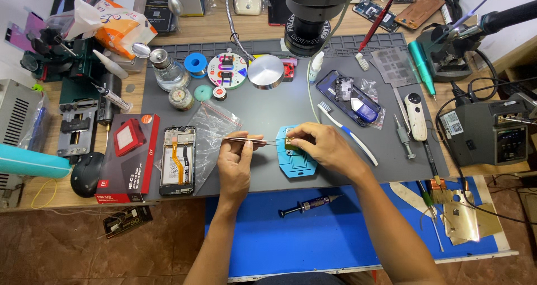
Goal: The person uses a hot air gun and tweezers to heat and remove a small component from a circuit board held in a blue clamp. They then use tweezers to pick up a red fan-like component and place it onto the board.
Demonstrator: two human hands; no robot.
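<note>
Worktop [263,111] under a grey mat is crowded with tools. Blue holder [295,156] sits mid-mat. Right hand [321,144] pinches a small green part [291,145] on it. Left hand [238,159] grips thin tweezers [251,141] pointing there. Best to go slowly, I think, and hold steady.

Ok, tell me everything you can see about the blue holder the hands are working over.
The blue holder is a flat light-blue plastic-looking jig with cut corners, lying on the grey mat. The right hand presses a small green piece on its top; the left hand aims tweezers at it.
</note>
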